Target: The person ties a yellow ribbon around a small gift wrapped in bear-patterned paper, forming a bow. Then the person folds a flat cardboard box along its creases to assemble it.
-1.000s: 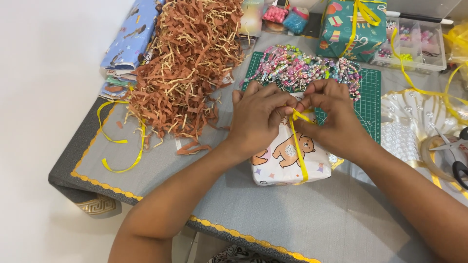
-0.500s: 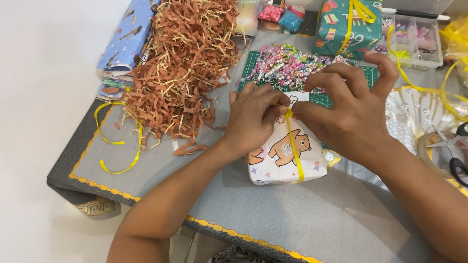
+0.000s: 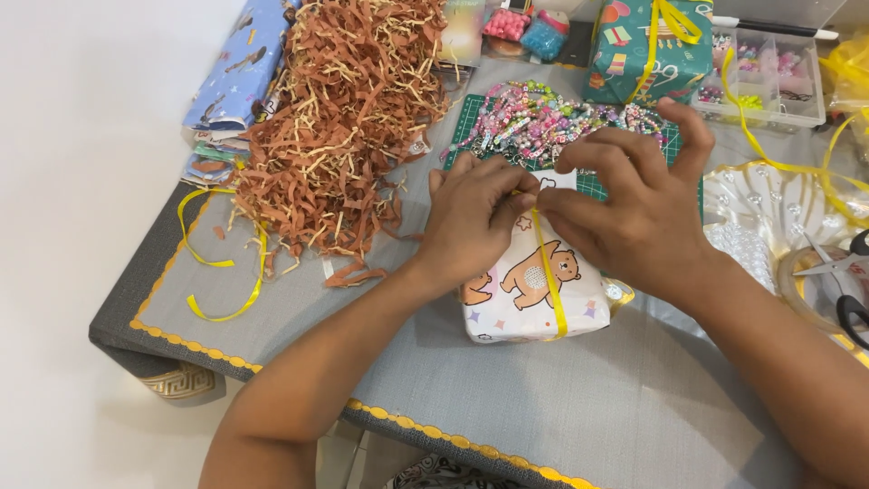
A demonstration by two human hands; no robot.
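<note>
Gift box: a small parcel [image 3: 529, 290] in white paper with bear pictures is lying on the grey table cover [image 3: 561, 407], right in front of the person and just under both hands.
Ribbon: a yellow ribbon [image 3: 549, 290] is running over the parcel's top, from the near edge away toward the hands; that is its long axis.
Left hand: the left hand [image 3: 472, 217] is resting on the parcel's far left part, fingers curled shut, pinching the ribbon at the far edge.
Right hand: the right hand [image 3: 634, 208] is meeting it from the right, thumb and forefinger closing on the same ribbon, the other fingers spreading loose.
Nearer hand: both are touching the ribbon at one spot, so neither is clearly nearer.
Beyond the hands: a heap of beaded bracelets [image 3: 543, 118] is lying on a green cutting mat [image 3: 593, 186], close behind the knuckles.
Left side: a pile of brown paper shreds [image 3: 339, 118] is sitting near, with a loose ribbon strip [image 3: 217, 272] beside it.
Right side: scissors [image 3: 846, 290] are lying well apart.
Far right corner: a wrapped green box [image 3: 647, 45] is standing.
</note>
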